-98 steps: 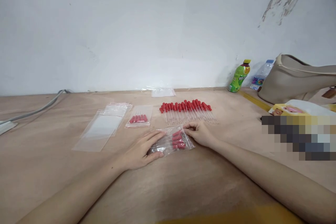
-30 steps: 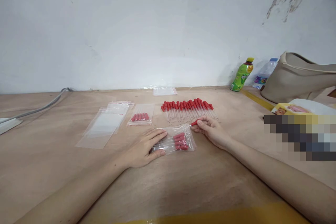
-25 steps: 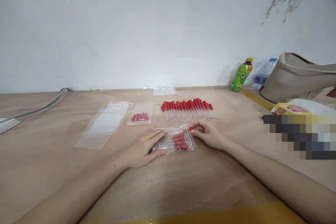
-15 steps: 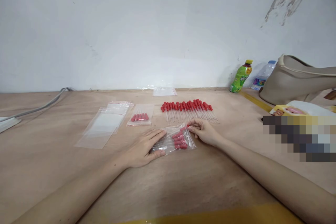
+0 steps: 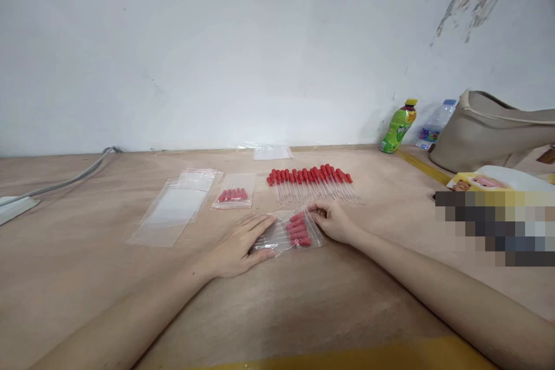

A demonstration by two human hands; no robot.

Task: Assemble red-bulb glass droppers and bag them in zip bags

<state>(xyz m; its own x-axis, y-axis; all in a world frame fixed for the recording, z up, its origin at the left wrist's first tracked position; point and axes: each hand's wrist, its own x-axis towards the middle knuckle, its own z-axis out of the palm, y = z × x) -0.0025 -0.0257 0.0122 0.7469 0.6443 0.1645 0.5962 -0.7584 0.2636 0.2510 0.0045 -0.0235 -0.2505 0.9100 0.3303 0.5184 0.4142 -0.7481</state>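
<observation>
A clear zip-lock bag (image 5: 277,237) lies on the table with several droppers inside, their red rubber bulbs (image 5: 299,229) toward the bag's right end. My left hand (image 5: 240,245) rests on the left part of this bag, thumb and fingers apart. At the bag's right edge, my right hand (image 5: 332,219) has its fingers curled in a pinch on the plastic near the mouth. Behind my hands lies a row of loose droppers (image 5: 312,182) with red bulbs pointing to the wall. Left of that row is another bag (image 5: 233,191) holding several droppers.
Flat, unfilled zip-lock bags (image 5: 173,208) overlap on the left. A white packet (image 5: 273,152) lies by the wall. A cable (image 5: 87,170) runs at far left. On the right stand a green bottle (image 5: 398,127), a clear bottle (image 5: 436,124) and a beige handbag (image 5: 477,133).
The red bulb by my right fingertips now lies inside the bag with the others. My right fingers are at the bag's edge; my left hand has barely moved.
</observation>
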